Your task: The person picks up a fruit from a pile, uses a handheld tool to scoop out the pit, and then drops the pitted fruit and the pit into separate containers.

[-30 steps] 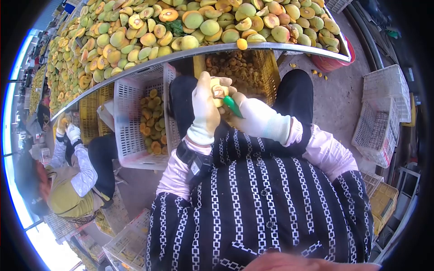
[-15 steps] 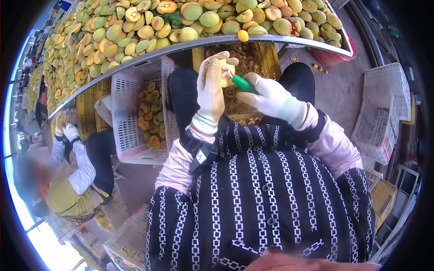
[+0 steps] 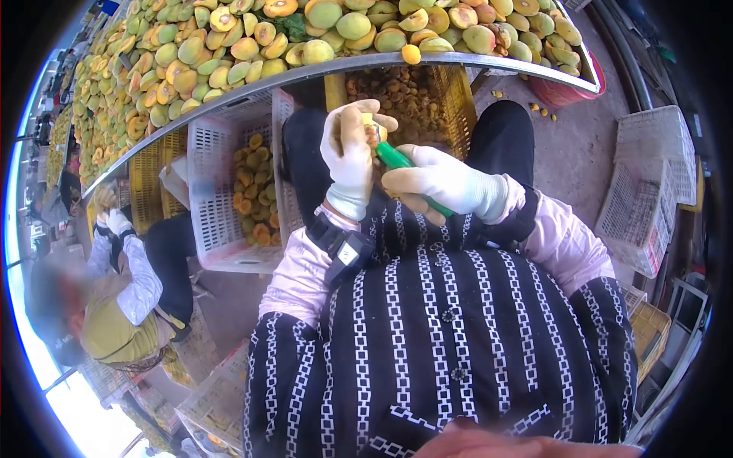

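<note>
My left hand (image 3: 353, 156), in a white glove with yellowish fingers, is closed around a peach half (image 3: 370, 122), mostly hidden by the fingers. Gripped in my gloved right hand (image 3: 447, 182) is a green-handled pitting tool (image 3: 393, 156). Its metal end meets the fruit, though the contact is partly covered. Both hands are above my lap, near a yellow crate (image 3: 456, 99) holding brown pits and scraps (image 3: 401, 91). Beyond the crate, a metal-edged table (image 3: 305, 79) carries a large heap of halved peaches (image 3: 191, 53).
Left of my knees stands a white crate (image 3: 217, 259) with peach halves (image 3: 256, 191) in it. A co-worker (image 3: 122, 305) sits further left. To the right are stacked white crates (image 3: 637, 191) and a red bucket (image 3: 569, 91) under the table corner.
Both hands have come slightly down toward my body. My right hand has turned, and more of the green handle shows. The left fingers now cover more of the peach half.
</note>
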### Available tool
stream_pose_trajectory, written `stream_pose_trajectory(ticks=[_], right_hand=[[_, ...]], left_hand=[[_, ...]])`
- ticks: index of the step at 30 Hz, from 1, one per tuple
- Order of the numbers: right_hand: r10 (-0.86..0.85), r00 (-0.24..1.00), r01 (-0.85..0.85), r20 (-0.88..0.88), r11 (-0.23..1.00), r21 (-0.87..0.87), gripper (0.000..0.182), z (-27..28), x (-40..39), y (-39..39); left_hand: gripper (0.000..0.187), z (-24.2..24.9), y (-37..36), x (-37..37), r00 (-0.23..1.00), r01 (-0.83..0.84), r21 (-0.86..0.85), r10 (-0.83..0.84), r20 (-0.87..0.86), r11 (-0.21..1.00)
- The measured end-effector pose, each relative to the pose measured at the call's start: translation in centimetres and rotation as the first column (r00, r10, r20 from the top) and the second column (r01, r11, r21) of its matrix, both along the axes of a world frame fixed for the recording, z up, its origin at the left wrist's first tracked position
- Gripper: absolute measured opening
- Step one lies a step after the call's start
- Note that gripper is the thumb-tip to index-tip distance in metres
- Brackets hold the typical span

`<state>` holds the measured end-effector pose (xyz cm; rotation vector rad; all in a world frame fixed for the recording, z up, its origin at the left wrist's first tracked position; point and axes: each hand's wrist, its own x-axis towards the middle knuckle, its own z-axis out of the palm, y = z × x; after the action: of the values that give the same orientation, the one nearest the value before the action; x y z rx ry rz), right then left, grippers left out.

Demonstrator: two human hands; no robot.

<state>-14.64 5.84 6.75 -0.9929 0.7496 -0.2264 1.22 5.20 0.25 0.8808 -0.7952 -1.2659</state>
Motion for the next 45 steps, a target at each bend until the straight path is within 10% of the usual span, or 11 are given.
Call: stream_pose_trajectory(ticks=[8,11,17,18,20,24,30,38,45], right_hand=[[-0.009,0.982,-0.021,0.189,0.987,0.159,0.03,-2.1,-0.2,-0.5],[-0.195,0.971,0.141,-0.135,0.933,-0.332,0.023,-2.5,1.3,0.7],[-0.203,0.974,0.197,-0.102,0.978,-0.062,0.025,-3.1,-2.6,-1.4],[-0.319,0.938,0.307,-0.136,0.946,-0.107,0.028,-4.4,-3.5,-1.8],[-0.6,0.636,-0.285,-0.485,0.401,-0.87,0.035,-6.4,-4.3,-2.0],[-0.482,0.786,-0.094,-0.387,0.525,-0.846,0.032,-3.6,-2.8,-0.8],[-0.526,0.816,-0.046,-0.24,0.355,-0.934,0.034,-3.9,-1.6,-1.2],[-0.473,0.816,-0.106,-0.332,0.442,-0.891,0.032,-1.6,-0.2,1.5],[-0.53,0.832,0.073,-0.164,0.398,-0.914,0.032,-2.5,0.3,2.6]], left_hand=[[0.048,0.5,-0.1,-1.0,0.995,-0.002,0.152,0.017,-0.098,0.988],[0.051,-1.2,-1.0,-1.0,0.937,0.104,0.284,0.003,-0.35,0.953],[0.059,-4.8,-3.0,-0.6,0.994,-0.079,0.214,0.092,-0.051,0.974],[0.059,-6.3,-4.1,0.4,0.989,-0.093,0.229,0.116,-0.089,0.969],[0.053,-4.8,-3.6,1.6,0.961,0.107,0.269,-0.029,-0.276,0.957],[0.048,-4.2,-2.4,0.7,0.953,0.166,0.179,-0.112,-0.281,0.97],[0.051,-0.2,-0.3,1.5,0.932,0.217,0.207,-0.139,-0.336,0.954],[0.059,0.6,0.6,-0.1,0.994,0.073,0.166,-0.058,-0.095,0.983],[0.053,0.7,1.2,-1.0,0.923,0.003,-0.261,0.098,0.372,0.965]])
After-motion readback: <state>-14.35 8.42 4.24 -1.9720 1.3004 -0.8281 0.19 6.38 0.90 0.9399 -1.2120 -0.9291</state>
